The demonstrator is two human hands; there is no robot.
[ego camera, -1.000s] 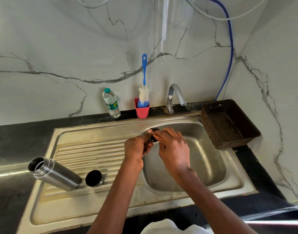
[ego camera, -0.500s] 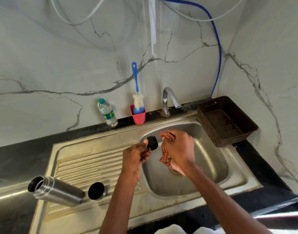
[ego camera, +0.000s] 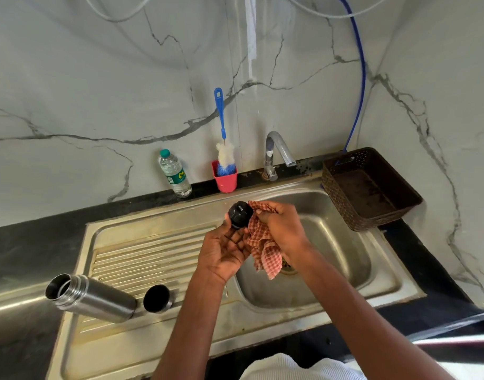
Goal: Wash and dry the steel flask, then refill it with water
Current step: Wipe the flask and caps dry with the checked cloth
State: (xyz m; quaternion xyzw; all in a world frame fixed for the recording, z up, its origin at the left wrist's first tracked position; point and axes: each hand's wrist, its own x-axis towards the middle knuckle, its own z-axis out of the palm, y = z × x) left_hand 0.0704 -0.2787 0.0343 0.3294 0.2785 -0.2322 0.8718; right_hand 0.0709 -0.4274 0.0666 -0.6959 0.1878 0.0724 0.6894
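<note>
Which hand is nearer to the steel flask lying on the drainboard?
Left. The left hand holds the black stopper over the basin's left edge, closer to the steel flask. The right hand, gripping the checked cloth, is farther right.

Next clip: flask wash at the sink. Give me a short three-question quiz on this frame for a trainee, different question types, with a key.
1. True or false: the steel flask stands upright in the sink basin.
2. Multiple choice: what does the right hand grip? A) the bottle brush B) the checked cloth C) the plastic water bottle
3. Fill in: the left hand holds up the black ____, touching the cloth.

Key
1. False: it lies on its side on the ribbed drainboard, mouth open, beside its steel cup.
2. B
3. stopper
</note>
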